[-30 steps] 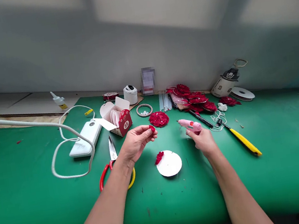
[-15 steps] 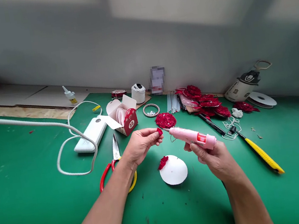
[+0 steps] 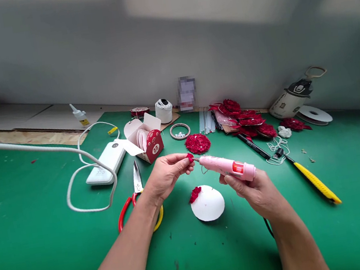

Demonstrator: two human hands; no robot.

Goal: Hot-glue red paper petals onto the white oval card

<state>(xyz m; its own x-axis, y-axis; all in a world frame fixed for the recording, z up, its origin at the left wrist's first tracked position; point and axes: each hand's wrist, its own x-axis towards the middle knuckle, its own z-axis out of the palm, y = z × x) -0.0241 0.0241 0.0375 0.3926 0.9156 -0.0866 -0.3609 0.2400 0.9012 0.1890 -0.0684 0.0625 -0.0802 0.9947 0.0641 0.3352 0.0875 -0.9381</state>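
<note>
Between the thumb and fingers of my left hand is a small red fabric petal. My right hand is wrapped round a pink hot glue gun, whose metal nozzle points left and meets the petal, or nearly so. Below them, a white disc lies on the green table, with a red fabric piece at its upper left edge. A finished-looking round red flower lies just beyond the nozzle. Scissors with red and yellow handles rest partly under my left forearm.
To the left are a white power bank with its cable and an open red-and-white box. Glue sticks and a pile of red flowers lie behind. On the right are a yellow-handled cutter and a ribbon spool.
The glue gun has moved left, bringing its nozzle up to the petal in my left hand. My left hand keeps its pinch, and the whole view has shifted slightly.
</note>
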